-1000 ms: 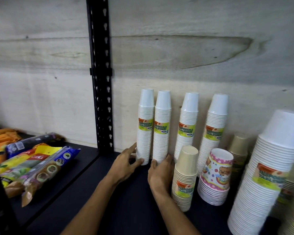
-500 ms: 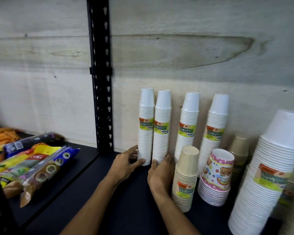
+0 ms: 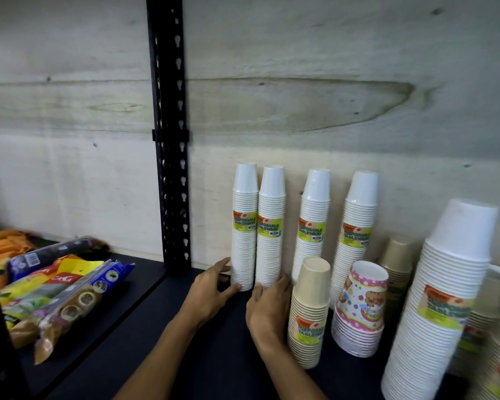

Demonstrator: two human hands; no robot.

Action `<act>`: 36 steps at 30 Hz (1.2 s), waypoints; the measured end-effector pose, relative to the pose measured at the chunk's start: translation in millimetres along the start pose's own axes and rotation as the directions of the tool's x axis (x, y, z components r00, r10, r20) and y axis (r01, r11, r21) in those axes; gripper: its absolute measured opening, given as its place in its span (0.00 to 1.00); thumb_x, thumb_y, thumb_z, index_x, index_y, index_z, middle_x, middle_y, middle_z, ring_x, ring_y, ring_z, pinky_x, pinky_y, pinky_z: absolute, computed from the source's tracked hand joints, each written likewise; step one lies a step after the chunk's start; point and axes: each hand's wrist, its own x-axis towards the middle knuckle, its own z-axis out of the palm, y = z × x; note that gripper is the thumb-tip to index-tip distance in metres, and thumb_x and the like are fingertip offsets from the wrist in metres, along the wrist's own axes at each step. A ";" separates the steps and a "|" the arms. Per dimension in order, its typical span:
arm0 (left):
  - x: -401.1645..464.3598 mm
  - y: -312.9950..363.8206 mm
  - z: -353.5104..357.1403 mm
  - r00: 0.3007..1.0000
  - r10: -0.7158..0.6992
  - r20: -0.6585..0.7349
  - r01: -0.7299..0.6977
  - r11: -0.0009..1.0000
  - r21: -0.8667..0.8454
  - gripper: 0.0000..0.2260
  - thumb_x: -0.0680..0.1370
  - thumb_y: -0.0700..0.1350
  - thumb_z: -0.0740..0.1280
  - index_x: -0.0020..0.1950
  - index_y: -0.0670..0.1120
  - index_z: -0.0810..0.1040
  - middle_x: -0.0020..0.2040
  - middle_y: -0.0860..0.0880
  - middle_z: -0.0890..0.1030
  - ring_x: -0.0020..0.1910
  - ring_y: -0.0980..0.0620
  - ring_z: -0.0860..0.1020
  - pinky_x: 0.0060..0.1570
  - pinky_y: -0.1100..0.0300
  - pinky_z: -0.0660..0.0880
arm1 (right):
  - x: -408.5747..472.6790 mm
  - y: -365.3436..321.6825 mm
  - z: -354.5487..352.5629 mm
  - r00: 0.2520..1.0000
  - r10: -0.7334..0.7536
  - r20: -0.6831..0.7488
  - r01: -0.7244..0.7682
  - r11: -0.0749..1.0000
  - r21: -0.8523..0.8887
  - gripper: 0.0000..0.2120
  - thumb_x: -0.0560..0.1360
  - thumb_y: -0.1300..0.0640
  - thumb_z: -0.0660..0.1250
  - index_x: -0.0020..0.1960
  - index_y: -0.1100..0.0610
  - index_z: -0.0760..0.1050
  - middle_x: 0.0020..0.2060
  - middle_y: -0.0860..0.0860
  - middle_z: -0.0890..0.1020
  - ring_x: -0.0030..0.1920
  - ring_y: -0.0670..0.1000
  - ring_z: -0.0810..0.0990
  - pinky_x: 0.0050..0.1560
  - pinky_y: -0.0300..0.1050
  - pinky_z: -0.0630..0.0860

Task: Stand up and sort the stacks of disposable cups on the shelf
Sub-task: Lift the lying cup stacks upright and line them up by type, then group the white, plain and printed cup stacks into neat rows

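Note:
Several white cup stacks with green-yellow labels stand against the back panel of the black shelf [image 3: 214, 359]. My left hand [image 3: 211, 287] grips the base of the leftmost white stack [image 3: 244, 226], thumb in front and index finger behind. My right hand [image 3: 267, 307] holds the base of the second white stack [image 3: 270, 226], which touches the first. A third white stack [image 3: 313, 220] and a fourth white stack [image 3: 358, 226] lean slightly to the right of them. In front stand a short beige stack [image 3: 311, 313] and a patterned party-cup stack [image 3: 361, 307].
A tall, wide white cup stack [image 3: 445, 298] fills the right foreground, with a brown stack [image 3: 396, 255] behind the party cups. A black perforated post [image 3: 171, 140] rises left of the stacks. Snack packets [image 3: 55, 293] lie on the neighbouring shelf at left.
The two leftmost white stacks now stand closer together and more upright. Both hands stay at their bases, hardly moved.

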 end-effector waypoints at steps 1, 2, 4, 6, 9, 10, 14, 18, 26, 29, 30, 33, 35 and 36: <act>-1.4 0.2 -0.9 1.000 -0.016 -0.018 0.016 1.000 0.000 0.35 0.73 0.53 0.74 0.76 0.50 0.64 0.66 0.53 0.77 0.57 0.59 0.78 0.61 0.58 0.76 | -3.0 -0.9 -5.1 1.000 0.004 0.022 -0.003 1.000 -0.013 0.32 0.80 0.48 0.61 0.77 0.62 0.56 0.76 0.60 0.63 0.76 0.59 0.61 0.76 0.51 0.56; -3.4 -0.1 -2.0 0.999 -0.035 -0.041 0.035 0.999 -0.010 0.36 0.73 0.52 0.75 0.77 0.49 0.63 0.67 0.53 0.76 0.57 0.58 0.78 0.60 0.59 0.76 | -6.3 -2.0 -10.2 0.999 0.010 0.047 -0.009 1.000 -0.026 0.32 0.80 0.48 0.60 0.78 0.62 0.55 0.77 0.60 0.62 0.77 0.59 0.60 0.76 0.51 0.55; -9.2 -0.7 -5.0 0.994 -0.072 -0.080 0.069 0.997 -0.039 0.36 0.72 0.51 0.75 0.77 0.48 0.63 0.65 0.53 0.76 0.56 0.58 0.78 0.58 0.61 0.76 | -12.9 -2.5 -15.9 0.995 0.026 0.101 -0.019 0.997 -0.070 0.33 0.81 0.46 0.59 0.78 0.62 0.52 0.78 0.60 0.59 0.78 0.59 0.57 0.77 0.50 0.54; -16.3 -0.6 -7.9 0.987 -0.115 -0.112 0.107 0.991 -0.077 0.34 0.73 0.50 0.75 0.76 0.48 0.65 0.61 0.53 0.78 0.54 0.57 0.78 0.55 0.63 0.75 | -18.4 0.2 -16.3 0.992 0.013 0.128 -0.003 0.996 -0.085 0.34 0.80 0.45 0.58 0.78 0.62 0.52 0.78 0.60 0.59 0.78 0.60 0.56 0.78 0.53 0.54; -31.9 3.4 -13.9 0.974 -0.173 -0.149 0.160 0.983 -0.095 0.28 0.74 0.48 0.74 0.72 0.46 0.71 0.53 0.55 0.80 0.49 0.58 0.79 0.48 0.71 0.73 | -28.7 3.5 -14.0 0.988 -0.024 0.152 0.032 0.998 -0.052 0.35 0.78 0.45 0.60 0.77 0.62 0.55 0.76 0.60 0.63 0.77 0.60 0.59 0.76 0.56 0.59; -38.2 5.8 -16.4 0.971 -0.183 -0.156 0.170 0.981 -0.093 0.26 0.74 0.48 0.74 0.70 0.45 0.72 0.51 0.55 0.80 0.48 0.58 0.80 0.46 0.72 0.73 | -33.4 3.1 -16.9 0.984 -0.040 0.171 0.049 0.998 -0.044 0.35 0.79 0.46 0.60 0.78 0.62 0.54 0.76 0.60 0.63 0.77 0.60 0.59 0.76 0.55 0.59; -66.0 18.4 -31.5 0.960 -0.227 -0.165 0.213 0.972 -0.101 0.21 0.75 0.50 0.72 0.67 0.48 0.75 0.50 0.55 0.81 0.48 0.60 0.80 0.42 0.73 0.72 | -51.5 -1.8 -36.5 0.943 -0.142 0.302 0.137 0.990 0.037 0.30 0.81 0.50 0.60 0.78 0.60 0.54 0.75 0.56 0.64 0.75 0.54 0.64 0.74 0.46 0.63; -88.7 36.1 -58.2 0.953 -0.224 -0.203 0.213 0.974 -0.076 0.17 0.76 0.51 0.71 0.64 0.49 0.77 0.48 0.55 0.82 0.46 0.60 0.80 0.42 0.71 0.72 | -68.3 -12.7 -70.8 0.886 -0.255 0.388 0.234 0.967 0.101 0.21 0.82 0.51 0.60 0.73 0.54 0.65 0.68 0.52 0.71 0.68 0.51 0.72 0.66 0.42 0.68; -79.0 123.9 -130.0 0.945 -0.103 -0.310 0.096 0.995 -0.038 0.11 0.76 0.49 0.72 0.56 0.49 0.81 0.45 0.55 0.84 0.47 0.50 0.82 0.42 0.65 0.74 | -46.0 -52.2 -184.5 0.813 -0.374 0.447 0.446 0.893 -0.063 0.12 0.76 0.52 0.68 0.52 0.59 0.81 0.50 0.56 0.84 0.51 0.57 0.83 0.43 0.43 0.73; -62.6 167.4 -146.7 0.962 -0.021 -0.273 0.031 0.999 0.031 0.12 0.75 0.53 0.72 0.56 0.50 0.81 0.46 0.55 0.84 0.47 0.54 0.81 0.42 0.67 0.72 | -23.9 -68.0 -243.3 0.792 -0.412 0.451 0.529 0.831 -0.170 0.11 0.74 0.53 0.71 0.53 0.58 0.81 0.50 0.54 0.85 0.50 0.56 0.83 0.40 0.42 0.72; -56.7 182.0 -149.5 0.968 0.008 -0.252 0.005 0.999 0.050 0.12 0.75 0.54 0.71 0.56 0.51 0.81 0.46 0.56 0.83 0.47 0.57 0.80 0.43 0.67 0.72 | -15.6 -73.3 -263.7 0.790 -0.426 0.441 0.551 0.808 -0.206 0.12 0.74 0.52 0.72 0.54 0.58 0.81 0.51 0.54 0.84 0.51 0.56 0.83 0.41 0.42 0.71; -36.1 218.6 -150.1 0.979 0.084 -0.186 -0.062 0.991 0.118 0.12 0.76 0.56 0.70 0.56 0.52 0.81 0.47 0.57 0.82 0.47 0.61 0.79 0.45 0.64 0.74 | 15.0 -84.1 -314.5 0.802 -0.463 0.377 0.579 0.758 -0.299 0.16 0.72 0.50 0.74 0.56 0.57 0.81 0.52 0.55 0.84 0.53 0.56 0.82 0.44 0.43 0.73; -20.9 237.3 -144.0 0.983 0.127 -0.134 -0.106 0.982 0.154 0.14 0.75 0.56 0.70 0.57 0.51 0.81 0.49 0.56 0.83 0.48 0.58 0.80 0.49 0.61 0.76 | 37.7 -85.7 -337.0 0.822 -0.456 0.341 0.561 0.754 -0.342 0.18 0.70 0.47 0.76 0.55 0.56 0.81 0.53 0.55 0.84 0.53 0.56 0.82 0.49 0.44 0.77; -12.7 245.1 -138.9 0.984 0.146 -0.104 -0.126 0.977 0.174 0.14 0.75 0.57 0.71 0.57 0.51 0.81 0.50 0.56 0.83 0.49 0.57 0.80 0.49 0.61 0.75 | 49.6 -84.9 -346.1 0.828 -0.453 0.330 0.555 0.749 -0.363 0.19 0.70 0.46 0.76 0.56 0.56 0.81 0.54 0.54 0.84 0.54 0.56 0.81 0.53 0.46 0.78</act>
